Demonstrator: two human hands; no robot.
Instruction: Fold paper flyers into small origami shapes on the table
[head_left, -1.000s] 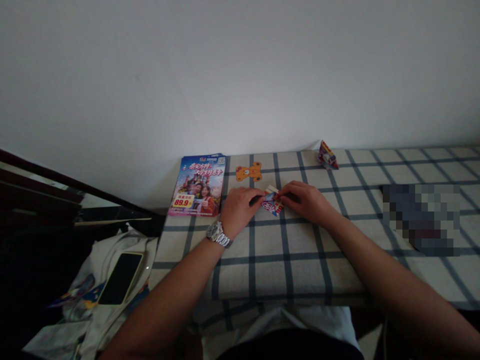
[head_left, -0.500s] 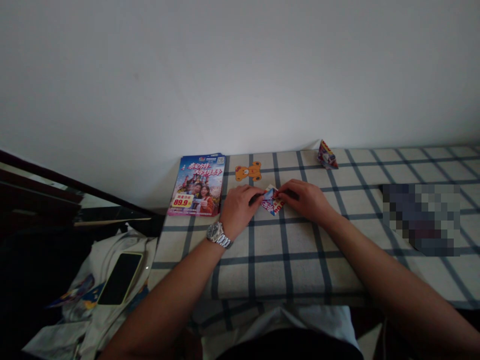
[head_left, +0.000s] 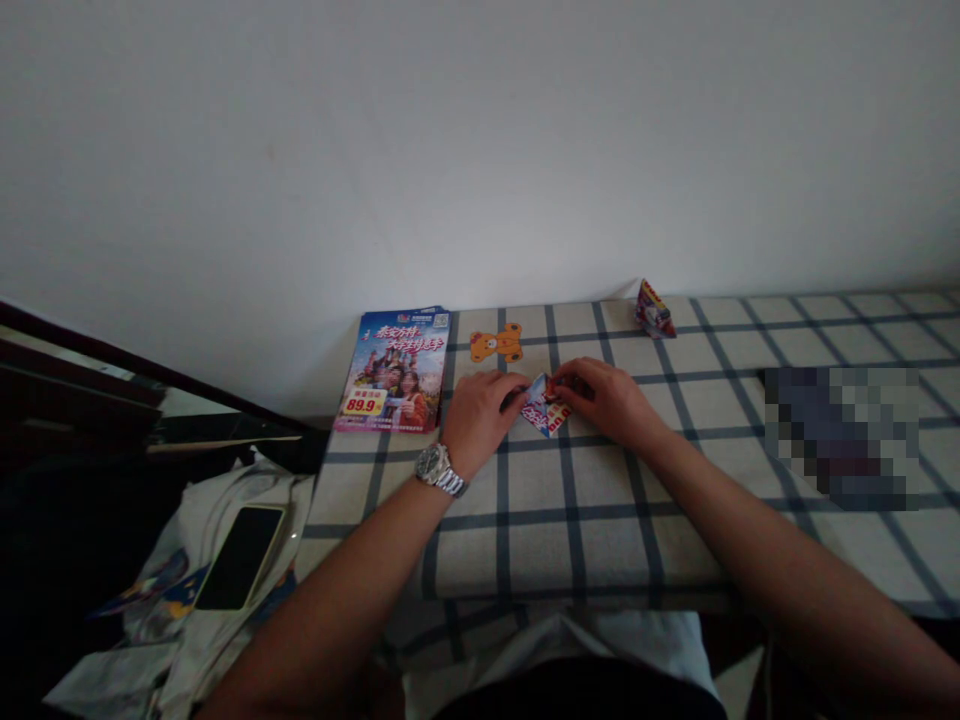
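Observation:
A small piece of folded printed paper (head_left: 546, 412), blue, white and red, is held between my two hands just over the checked cloth. My left hand (head_left: 486, 412), with a metal watch (head_left: 439, 467) on its wrist, pinches the paper's left corner. On the opposite corner, the thumb and fingers of my right hand (head_left: 604, 400) are closed. The paper's lower point faces me; the fingertips cover part of its sides. Behind my left hand lies a stack of printed flyers (head_left: 394, 372). A folded paper piece (head_left: 655, 310) stands near the wall.
The checked tablecloth (head_left: 525, 540) covers the table up against the wall. An orange bear-shaped cutout (head_left: 496, 343) lies beyond my hands. A blurred dark item (head_left: 832, 440) is at the right. Below the table's left edge, a phone (head_left: 240, 557) rests on a white bag (head_left: 202, 500).
The held paper has shifted slightly toward me and its upper part looks more folded or raised. Both hands keep their pinch in nearly the same place.

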